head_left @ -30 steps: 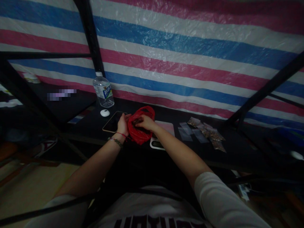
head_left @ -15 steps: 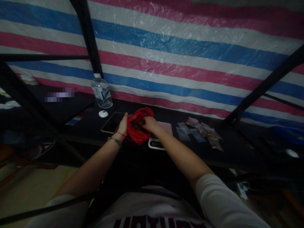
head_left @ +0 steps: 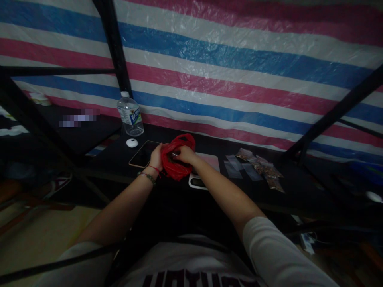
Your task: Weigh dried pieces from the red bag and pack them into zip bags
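A red plastic bag [head_left: 177, 169] stands with its mouth open on the dark tabletop, dark brown bits partly visible inside. My left hand [head_left: 156, 156] grips the bag's left side, fingers closed on the plastic. Over the opening, my right hand [head_left: 184, 154] reaches in from the right, its fingers bent together. A small pale, shiny piece shows at those fingertips; what it is I cannot make out. Partly behind my right hand and forearm lies a white kitchen scale [head_left: 211, 161] with a dark display. A phone [head_left: 143, 154] lies flat beside my left hand.
A clear plastic bottle [head_left: 131, 117] stands at the back left, with a white earbud case [head_left: 132, 142] in front. Flat clear zip bags [head_left: 235, 165] and several filled zip bags [head_left: 271, 171] lie to the right. Black metal posts [head_left: 115, 52] and a striped plastic sheet [head_left: 224, 59] bound the table.
My right hand has shifted within the bag's mouth, and a pale shiny piece now shows at its fingertips. My left hand keeps its hold. The whole view has moved slightly.
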`<state>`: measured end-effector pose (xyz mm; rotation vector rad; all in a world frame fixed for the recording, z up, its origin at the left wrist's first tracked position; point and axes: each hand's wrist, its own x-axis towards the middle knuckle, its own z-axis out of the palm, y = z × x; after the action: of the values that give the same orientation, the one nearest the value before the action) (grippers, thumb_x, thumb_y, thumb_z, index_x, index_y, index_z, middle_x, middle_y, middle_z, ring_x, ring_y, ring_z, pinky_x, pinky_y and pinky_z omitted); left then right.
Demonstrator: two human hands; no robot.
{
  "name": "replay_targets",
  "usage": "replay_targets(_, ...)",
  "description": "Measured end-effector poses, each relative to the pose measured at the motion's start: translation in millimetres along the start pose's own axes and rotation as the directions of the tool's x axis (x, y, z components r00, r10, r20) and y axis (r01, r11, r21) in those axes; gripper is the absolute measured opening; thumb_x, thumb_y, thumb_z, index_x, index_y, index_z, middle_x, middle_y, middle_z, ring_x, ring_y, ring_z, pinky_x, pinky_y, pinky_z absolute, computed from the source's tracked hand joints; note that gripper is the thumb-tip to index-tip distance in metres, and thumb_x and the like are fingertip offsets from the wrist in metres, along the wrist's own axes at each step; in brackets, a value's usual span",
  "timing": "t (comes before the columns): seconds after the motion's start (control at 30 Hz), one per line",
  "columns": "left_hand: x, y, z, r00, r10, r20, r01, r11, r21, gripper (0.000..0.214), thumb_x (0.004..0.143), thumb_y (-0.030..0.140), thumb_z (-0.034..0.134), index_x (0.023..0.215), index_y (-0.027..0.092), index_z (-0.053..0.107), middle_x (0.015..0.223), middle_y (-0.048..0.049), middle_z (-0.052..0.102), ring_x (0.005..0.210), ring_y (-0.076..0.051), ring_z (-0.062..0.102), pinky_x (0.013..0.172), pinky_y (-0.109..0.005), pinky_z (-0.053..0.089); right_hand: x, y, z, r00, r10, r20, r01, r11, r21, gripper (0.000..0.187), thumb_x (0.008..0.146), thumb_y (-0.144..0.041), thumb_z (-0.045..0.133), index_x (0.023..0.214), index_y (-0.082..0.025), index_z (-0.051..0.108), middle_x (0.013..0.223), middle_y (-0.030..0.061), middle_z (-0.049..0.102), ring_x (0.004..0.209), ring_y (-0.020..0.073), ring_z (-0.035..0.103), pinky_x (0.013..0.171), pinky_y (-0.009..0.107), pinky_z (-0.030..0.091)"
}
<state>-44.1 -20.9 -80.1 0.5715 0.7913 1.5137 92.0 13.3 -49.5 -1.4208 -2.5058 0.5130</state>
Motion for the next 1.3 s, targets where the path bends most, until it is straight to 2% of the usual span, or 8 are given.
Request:
replay_targets(0.17,2,1,-0.5,0.999,0.023,-0.036,-0.023,1.000,0.003,0.030,0.088,0.031,0.044,0.102,0.011,0.061,0.089,-0.0082,0.070,0.083,-0.021,0.067,0.085,-0.037,0.051,1,2,10,0.997,0.031,-0.075,-0.021,0.992,0.123,0.034,0.069,-0.022,0.072,0.102,-0.015,0.070,0.101,0.0080,0.071,0.091,0.0203,0.066,0.079,0.025,0.048)
replay_targets(0.37,5,-4,-0.9,1.000,0.011,0.015,-0.011,1.000,0.014,0.031,0.086,0.033,0.046,0.103,0.011,0.061,0.089,-0.0079,0.070,0.087,-0.022,0.066,0.087,-0.038,0.050,6,1,18,0.986,0.023,-0.164,0.020,0.967,0.253,0.031,0.066,-0.019,0.072,0.097,-0.014,0.070,0.094,0.0064,0.072,0.083,0.0183,0.066,0.075,0.024,0.049)
replay_targets(0.5,3,-5,0.2,1.000,0.014,0.023,-0.015,1.000,0.016,0.031,0.086,0.033,0.048,0.103,0.011,0.062,0.092,-0.0087,0.070,0.089,-0.022,0.066,0.089,-0.038,0.049,8,-4,19,0.989,-0.055,-0.135,0.098,0.934,0.342,0.029,0.063,-0.014,0.071,0.092,-0.014,0.070,0.088,0.0045,0.072,0.076,0.0162,0.066,0.069,0.022,0.049)
replay_targets(0.67,4,-6,0.4,0.999,-0.009,0.044,0.006,0.998,0.068,0.032,0.087,0.037,0.048,0.094,0.011,0.066,0.086,-0.0099,0.071,0.090,-0.024,0.066,0.088,-0.039,0.049,11,-4,21,0.978,-0.095,-0.185,0.160,0.913,0.376,0.025,0.067,-0.013,0.065,0.092,-0.017,0.071,0.085,0.0028,0.072,0.076,0.0151,0.065,0.072,0.022,0.048)
replay_targets(0.83,7,-7,-1.8,0.998,0.056,0.035,-0.062,0.974,0.216,0.015,0.082,0.027,0.058,0.086,0.016,0.067,0.079,-0.0060,0.071,0.089,-0.023,0.066,0.087,-0.035,0.050,12,1,30,0.983,-0.092,-0.157,0.162,0.834,0.527,0.030,0.066,-0.010,0.066,0.095,-0.013,0.068,0.086,0.0042,0.071,0.076,0.0148,0.065,0.072,0.023,0.049)
replay_targets(1.0,5,-3,-1.1,0.996,-0.027,0.084,0.015,0.991,0.134,0.043,0.091,0.046,0.041,0.101,0.012,0.065,0.089,-0.0120,0.071,0.091,-0.025,0.066,0.085,-0.039,0.051,9,6,35,0.983,-0.131,-0.127,0.182,0.687,0.704,0.039,0.071,-0.009,0.063,0.110,-0.016,0.060,0.095,0.0034,0.070,0.081,0.0124,0.066,0.075,0.023,0.050)
replay_targets(1.13,9,5,-7.4,0.998,-0.011,0.067,0.005,0.996,0.092,0.052,0.093,0.050,0.034,0.114,0.009,0.058,0.105,-0.0159,0.068,0.096,-0.025,0.065,0.087,-0.041,0.051,8,13,29,0.990,-0.064,-0.127,0.137,0.674,0.726,0.045,0.067,-0.007,0.068,0.109,-0.016,0.057,0.099,0.0024,0.069,0.088,0.0127,0.065,0.079,0.024,0.050)
replay_targets(1.3,12,13,-16.9,1.000,0.024,0.013,-0.026,0.984,0.177,0.057,0.093,0.053,0.032,0.119,0.008,0.055,0.117,-0.0186,0.061,0.105,-0.026,0.061,0.093,-0.043,0.047,2,24,18,0.987,-0.053,-0.153,0.148,0.678,0.720,0.037,0.061,-0.008,0.073,0.095,-0.016,0.060,0.094,0.0014,0.068,0.088,0.0146,0.065,0.083,0.028,0.050)
